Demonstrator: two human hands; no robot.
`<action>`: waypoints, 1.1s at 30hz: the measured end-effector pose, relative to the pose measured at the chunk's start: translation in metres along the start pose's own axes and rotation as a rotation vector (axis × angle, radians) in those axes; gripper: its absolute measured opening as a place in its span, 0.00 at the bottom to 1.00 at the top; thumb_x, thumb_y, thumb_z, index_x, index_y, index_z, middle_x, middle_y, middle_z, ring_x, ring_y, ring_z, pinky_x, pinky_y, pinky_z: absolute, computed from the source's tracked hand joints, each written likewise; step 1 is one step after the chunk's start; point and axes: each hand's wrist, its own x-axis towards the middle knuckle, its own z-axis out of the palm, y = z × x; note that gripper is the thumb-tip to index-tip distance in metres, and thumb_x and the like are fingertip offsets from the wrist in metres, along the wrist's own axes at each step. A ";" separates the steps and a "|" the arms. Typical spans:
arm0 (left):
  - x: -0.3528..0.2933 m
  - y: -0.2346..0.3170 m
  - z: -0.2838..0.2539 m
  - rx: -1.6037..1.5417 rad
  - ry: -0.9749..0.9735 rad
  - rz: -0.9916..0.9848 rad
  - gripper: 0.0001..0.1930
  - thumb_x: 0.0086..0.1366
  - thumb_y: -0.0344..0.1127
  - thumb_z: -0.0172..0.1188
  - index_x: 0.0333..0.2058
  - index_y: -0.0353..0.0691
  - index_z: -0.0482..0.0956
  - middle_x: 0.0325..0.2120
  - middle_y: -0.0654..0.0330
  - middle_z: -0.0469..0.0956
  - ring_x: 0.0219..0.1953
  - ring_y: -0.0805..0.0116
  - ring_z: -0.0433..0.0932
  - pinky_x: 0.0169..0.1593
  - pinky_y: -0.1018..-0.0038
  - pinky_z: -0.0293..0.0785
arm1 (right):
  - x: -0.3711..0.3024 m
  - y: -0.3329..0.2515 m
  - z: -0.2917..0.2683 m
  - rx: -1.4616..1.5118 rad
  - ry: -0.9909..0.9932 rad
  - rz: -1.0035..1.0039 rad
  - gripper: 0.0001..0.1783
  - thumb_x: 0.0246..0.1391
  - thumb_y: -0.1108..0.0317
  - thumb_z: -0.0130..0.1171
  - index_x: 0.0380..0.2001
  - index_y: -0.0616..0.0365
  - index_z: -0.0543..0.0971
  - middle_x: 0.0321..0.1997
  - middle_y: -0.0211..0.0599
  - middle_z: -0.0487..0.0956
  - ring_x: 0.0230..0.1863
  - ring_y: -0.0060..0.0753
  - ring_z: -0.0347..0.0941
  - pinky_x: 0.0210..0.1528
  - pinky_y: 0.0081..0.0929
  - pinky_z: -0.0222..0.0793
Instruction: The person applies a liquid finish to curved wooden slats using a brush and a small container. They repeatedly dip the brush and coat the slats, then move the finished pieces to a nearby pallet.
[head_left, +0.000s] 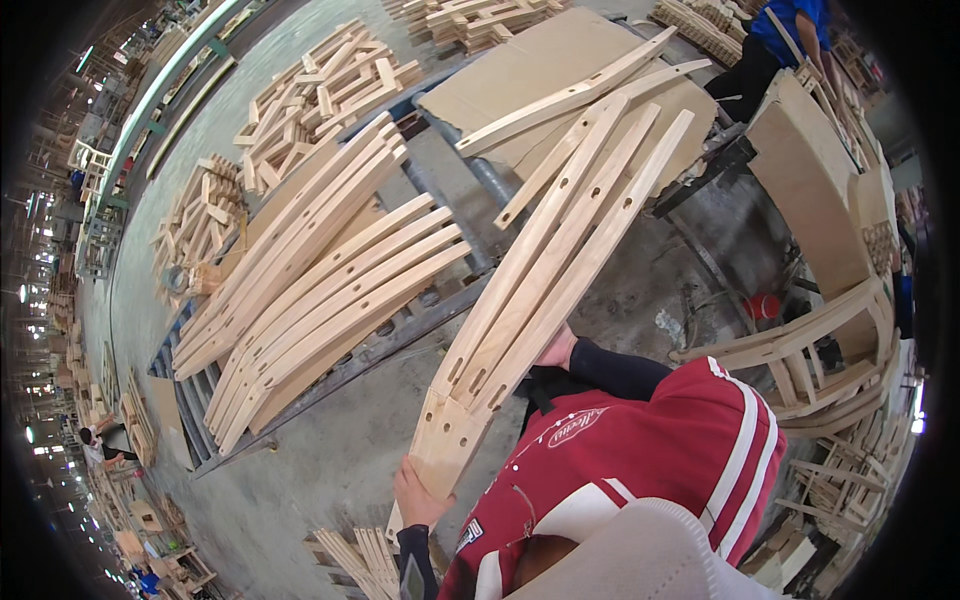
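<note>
Several long, curved pale wooden chair legs point(545, 270) with oval slots lie side by side across my two hands. They reach from beside my body up and away to the right, fanning slightly apart at the far end. My left hand point(420, 494) wraps round their broad near end, thumb on top. Farther along, my right hand point(557, 347) holds them from the right side, its fingers mostly hidden beneath the wood. More curved legs of the same kind point(340, 290) lie in rows on a roller conveyor point(365, 350) to the left.
Beyond the bundle, a cardboard sheet point(530, 75) carries more curved wooden pieces. Stacked wooden frames point(320, 95) stand on the floor at the far left. Assembled curved frames point(820, 350) and a red round object point(762, 306) are at the right. A person in blue point(785, 40) works at the upper right.
</note>
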 end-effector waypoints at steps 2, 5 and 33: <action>0.018 0.029 0.009 0.012 0.015 0.046 0.61 0.31 0.42 0.75 0.64 0.34 0.48 0.53 0.39 0.62 0.56 0.41 0.62 0.59 0.51 0.59 | -0.015 -0.039 -0.002 -0.021 -0.004 -0.062 0.34 0.60 0.42 0.45 0.61 0.53 0.70 0.66 0.42 0.68 0.65 0.50 0.64 0.68 0.56 0.53; 0.051 0.097 0.010 0.054 0.037 0.063 0.61 0.31 0.43 0.74 0.64 0.34 0.49 0.52 0.39 0.63 0.55 0.41 0.63 0.58 0.51 0.60 | -0.031 -0.100 0.009 -0.021 -0.025 -0.134 0.34 0.60 0.42 0.45 0.61 0.54 0.69 0.66 0.43 0.68 0.65 0.50 0.63 0.68 0.56 0.53; 0.352 0.502 0.092 0.088 0.276 0.247 0.55 0.43 0.44 0.75 0.68 0.47 0.51 0.63 0.50 0.53 0.66 0.46 0.52 0.67 0.41 0.42 | -0.044 -0.586 0.072 -1.235 1.130 0.041 0.26 0.65 0.49 0.38 0.46 0.59 0.76 0.43 0.38 0.83 0.39 0.29 0.80 0.39 0.28 0.76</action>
